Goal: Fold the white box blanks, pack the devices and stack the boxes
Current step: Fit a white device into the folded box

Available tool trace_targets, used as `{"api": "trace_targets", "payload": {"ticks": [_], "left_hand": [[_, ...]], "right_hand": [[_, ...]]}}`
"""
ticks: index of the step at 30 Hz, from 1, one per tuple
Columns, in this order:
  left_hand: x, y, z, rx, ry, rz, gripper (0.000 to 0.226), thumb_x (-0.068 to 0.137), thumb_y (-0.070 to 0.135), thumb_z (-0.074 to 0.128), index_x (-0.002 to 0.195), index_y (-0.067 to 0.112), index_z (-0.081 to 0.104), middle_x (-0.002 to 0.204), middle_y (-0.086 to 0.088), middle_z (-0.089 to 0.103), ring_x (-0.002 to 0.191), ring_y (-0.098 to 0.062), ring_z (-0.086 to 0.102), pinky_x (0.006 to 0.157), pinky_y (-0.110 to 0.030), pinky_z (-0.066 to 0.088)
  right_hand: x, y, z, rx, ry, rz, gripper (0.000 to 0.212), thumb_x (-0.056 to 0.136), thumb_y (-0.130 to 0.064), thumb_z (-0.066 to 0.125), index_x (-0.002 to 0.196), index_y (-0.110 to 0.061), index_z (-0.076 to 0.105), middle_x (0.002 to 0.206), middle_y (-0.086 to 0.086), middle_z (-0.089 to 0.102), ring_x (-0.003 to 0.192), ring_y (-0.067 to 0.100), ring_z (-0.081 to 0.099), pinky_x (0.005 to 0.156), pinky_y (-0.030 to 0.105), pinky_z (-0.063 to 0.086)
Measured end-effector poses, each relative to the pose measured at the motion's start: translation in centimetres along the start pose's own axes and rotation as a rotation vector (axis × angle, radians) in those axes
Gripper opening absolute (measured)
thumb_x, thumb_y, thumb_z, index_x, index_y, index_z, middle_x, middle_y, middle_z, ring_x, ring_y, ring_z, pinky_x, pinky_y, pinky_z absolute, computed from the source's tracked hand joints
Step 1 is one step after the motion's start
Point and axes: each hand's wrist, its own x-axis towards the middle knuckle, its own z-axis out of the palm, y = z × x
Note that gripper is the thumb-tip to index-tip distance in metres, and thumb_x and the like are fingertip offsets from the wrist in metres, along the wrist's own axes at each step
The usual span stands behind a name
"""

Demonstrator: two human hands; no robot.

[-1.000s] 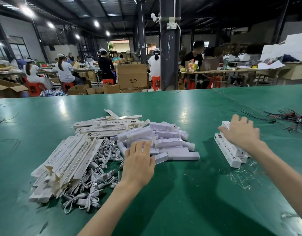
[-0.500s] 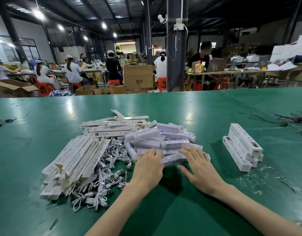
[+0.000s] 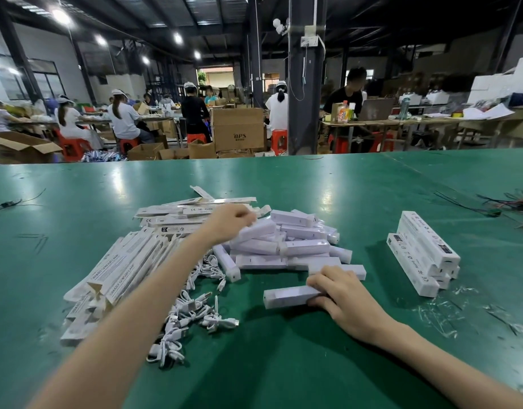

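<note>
A heap of white bar-shaped devices (image 3: 286, 246) lies mid-table. My right hand (image 3: 342, 296) grips one device (image 3: 286, 296) that lies on the green table nearer to me, apart from the heap. My left hand (image 3: 230, 221) reaches over the far left of the heap to the flat white box blanks (image 3: 177, 215), fingers curled; what they touch is blurred. More flat blanks (image 3: 118, 270) fan out at the left, beside a tangle of white cables (image 3: 192, 317). A stack of packed white boxes (image 3: 422, 252) stands at the right.
The green table (image 3: 283, 373) stretches wide around the piles. Loose dark wires (image 3: 507, 205) lie at the far right edge, clear plastic scraps (image 3: 443, 314) lie near the packed stack. Beyond the table stand a steel pillar (image 3: 306, 84), cardboard cartons and seated people.
My right hand has pulled one device out of the heap toward me. My left hand has left the heap's near edge and reached forward to the far blanks.
</note>
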Motion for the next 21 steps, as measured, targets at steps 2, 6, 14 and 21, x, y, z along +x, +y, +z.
{"api": "trace_targets", "payload": {"ticks": [2,6,14,21], "left_hand": [[2.4,-3.5,-1.7,0.253,0.142,-0.101,0.027,0.100,0.021,0.047,0.117,0.008,0.064,0.117,-0.012,0.067,0.097,-0.022,0.061,0.085,-0.035,0.049],[4.6,-9.2,-3.4,0.637,0.067,-0.250,0.046,0.100,0.027,0.043,0.146,0.020,0.037,0.147,-0.008,0.043,0.135,-0.029,0.035,0.108,-0.049,0.030],[5.6,-11.1,-3.3,0.857,-0.003,-0.207,0.052,0.099,0.044,0.045,0.144,0.020,0.036,0.143,-0.006,0.047,0.132,-0.025,0.043,0.106,-0.049,0.031],[5.6,-11.2,-4.0,0.715,0.206,-0.079,0.024,0.097,0.007,0.045,0.113,0.008,0.063,0.105,-0.012,0.058,0.094,-0.031,0.057,0.083,-0.039,0.045]], "right_hand": [[-0.1,-0.1,0.0,0.012,-0.004,-0.020,0.020,0.097,-0.033,0.054,0.111,-0.021,0.061,0.103,-0.008,0.053,0.100,0.015,0.045,0.090,0.027,0.030],[0.0,-0.2,0.2,0.013,-0.007,-0.058,0.022,0.099,-0.036,0.048,0.113,-0.024,0.060,0.103,-0.008,0.052,0.099,0.013,0.043,0.089,0.025,0.029],[0.2,0.0,0.3,0.032,-0.014,-0.078,0.023,0.098,-0.040,0.046,0.114,-0.028,0.058,0.102,-0.012,0.048,0.098,0.008,0.040,0.087,0.018,0.026],[0.0,0.1,0.3,0.050,-0.011,-0.080,0.023,0.097,-0.042,0.046,0.111,-0.028,0.058,0.100,-0.013,0.047,0.095,0.006,0.038,0.087,0.015,0.025]]}}
